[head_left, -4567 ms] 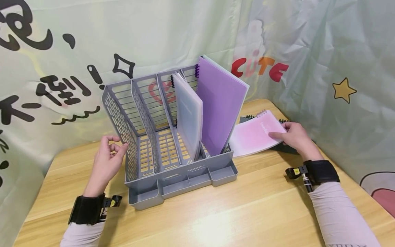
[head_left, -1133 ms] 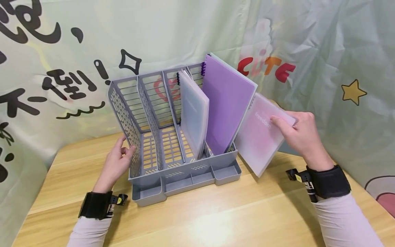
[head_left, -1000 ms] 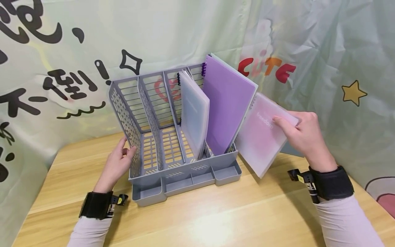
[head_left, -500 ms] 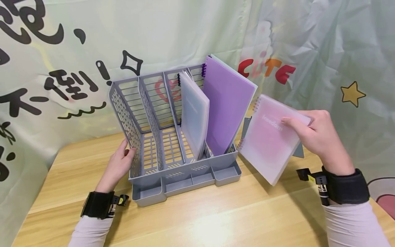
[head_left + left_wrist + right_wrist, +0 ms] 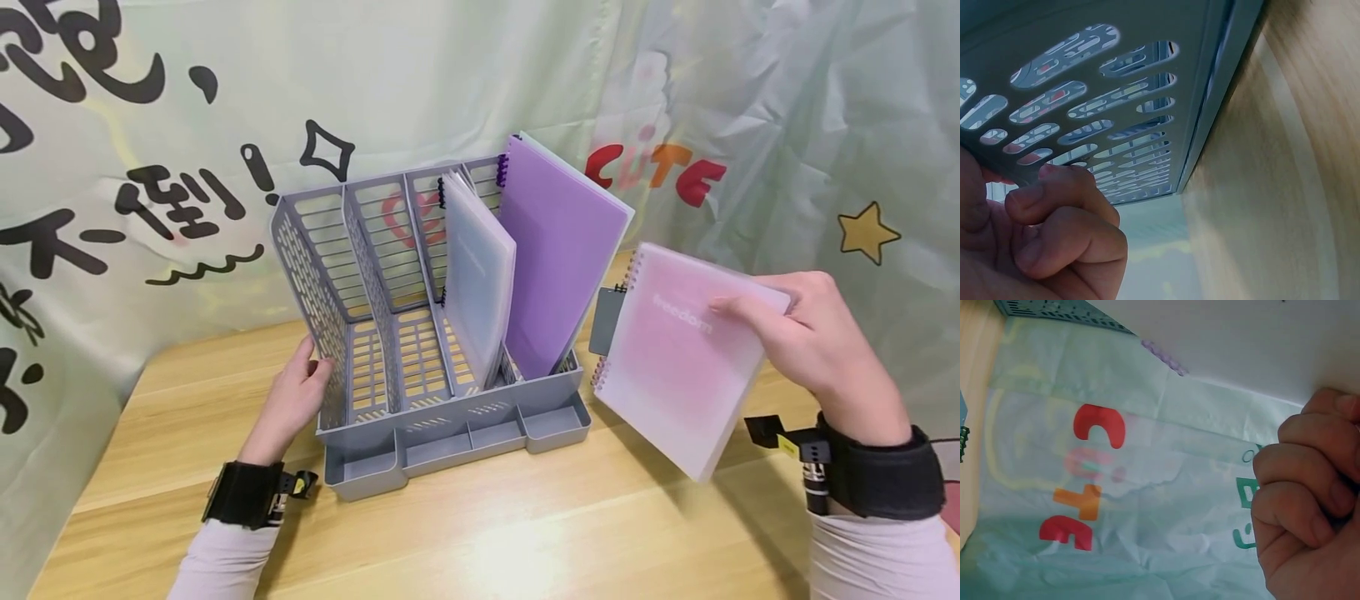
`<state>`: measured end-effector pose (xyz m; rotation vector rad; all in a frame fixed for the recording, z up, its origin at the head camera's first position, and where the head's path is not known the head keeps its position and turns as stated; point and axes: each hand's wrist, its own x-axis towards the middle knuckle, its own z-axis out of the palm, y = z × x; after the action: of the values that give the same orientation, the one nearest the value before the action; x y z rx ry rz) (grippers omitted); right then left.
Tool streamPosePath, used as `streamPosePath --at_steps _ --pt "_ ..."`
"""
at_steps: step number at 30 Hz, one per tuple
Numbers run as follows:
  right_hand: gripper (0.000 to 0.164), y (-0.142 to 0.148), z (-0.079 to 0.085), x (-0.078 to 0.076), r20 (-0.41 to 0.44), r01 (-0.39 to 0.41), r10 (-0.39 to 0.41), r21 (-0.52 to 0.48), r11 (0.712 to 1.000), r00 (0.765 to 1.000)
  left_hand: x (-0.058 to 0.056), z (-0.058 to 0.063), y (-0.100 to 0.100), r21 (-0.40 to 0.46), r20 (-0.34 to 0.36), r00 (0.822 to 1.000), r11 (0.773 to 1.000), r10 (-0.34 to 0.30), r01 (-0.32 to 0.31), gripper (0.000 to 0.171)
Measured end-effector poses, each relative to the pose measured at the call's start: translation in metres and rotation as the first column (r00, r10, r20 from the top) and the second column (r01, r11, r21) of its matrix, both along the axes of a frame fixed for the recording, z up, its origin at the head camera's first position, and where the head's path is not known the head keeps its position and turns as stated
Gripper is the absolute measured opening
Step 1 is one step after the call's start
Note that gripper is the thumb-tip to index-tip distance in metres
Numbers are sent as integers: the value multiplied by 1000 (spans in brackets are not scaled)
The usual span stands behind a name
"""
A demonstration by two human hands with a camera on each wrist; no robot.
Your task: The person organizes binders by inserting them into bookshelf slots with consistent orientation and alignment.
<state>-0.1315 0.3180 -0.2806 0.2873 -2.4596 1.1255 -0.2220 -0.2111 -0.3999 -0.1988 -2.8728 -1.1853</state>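
Observation:
My right hand (image 5: 832, 342) pinches a pink spiral notebook (image 5: 682, 350) by its upper right edge, with the thumb on the cover marked "freedom". The notebook hangs tilted above the table, right of a grey desk file organizer (image 5: 457, 396). In the right wrist view, the fingers (image 5: 1291, 494) are curled beside the notebook's pale underside (image 5: 1229, 344). My left hand (image 5: 292, 400) holds the front edge of the organizer's left side panel (image 5: 311, 300). In the left wrist view, curled fingers (image 5: 1079, 231) lie against that perforated panel (image 5: 1141, 125).
In the organizer's right-hand slots stand a pale blue notebook (image 5: 480, 275) and a larger purple notebook (image 5: 562, 250). Behind the pink one, a dark grey spiral notebook (image 5: 606, 321) lies partly hidden on the wooden table (image 5: 465, 533). A printed curtain (image 5: 450, 75) hangs behind.
My right hand has lifted the pink notebook off the dark one, tilted it up, and moved it right and nearer me. The left hand has gone from beside the side panel to holding its edge.

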Motion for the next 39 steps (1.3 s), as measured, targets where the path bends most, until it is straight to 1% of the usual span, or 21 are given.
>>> streamPosePath --at_steps 3,7,14,17,20,21,22,24,28,31,34,39 --pt "11 -1 3 5 25 -5 5 6 1000 1000 0 0 0 -4 -8 1000 1000 0 0 55" --pt "14 -3 7 11 32 -26 25 31 999 999 1 0 0 -2 -12 1000 1000 -2 2 54" --pt "19 -12 16 25 97 -60 58 18 998 994 2 0 -2 -2 2 1000 1000 -5 5 55" --pt "19 -14 18 29 89 -78 77 13 997 993 1 0 -2 -5 4 1000 1000 -5 5 55" --pt "21 -14 19 32 60 -114 113 12 993 992 1 0 -1 -3 11 1000 1000 -5 5 55" --pt "22 -15 19 33 39 -129 129 17 991 991 1 0 0 -3 10 1000 1000 -6 6 55" --pt "23 -15 19 33 21 -156 156 18 988 988 1 0 0 -4 9 1000 1000 -6 6 55" --pt "26 -15 18 33 -32 -208 210 36 977 977 1 0 1 2 9 1000 1000 -5 4 55" --pt "34 -19 18 31 -122 -293 303 91 952 945 0 -1 1 1 3 1000 1000 1 -1 55" --pt "39 -23 19 31 -150 -311 330 137 940 932 1 -2 1 1 5 1000 1000 5 -5 55" --pt "40 -27 20 32 -187 -332 359 160 929 914 1 -2 0 8 10 1000 1000 5 -5 55" --pt "42 -37 19 35 -231 -351 379 155 923 896 0 -4 -1 15 12 1000 1000 1 -1 55"
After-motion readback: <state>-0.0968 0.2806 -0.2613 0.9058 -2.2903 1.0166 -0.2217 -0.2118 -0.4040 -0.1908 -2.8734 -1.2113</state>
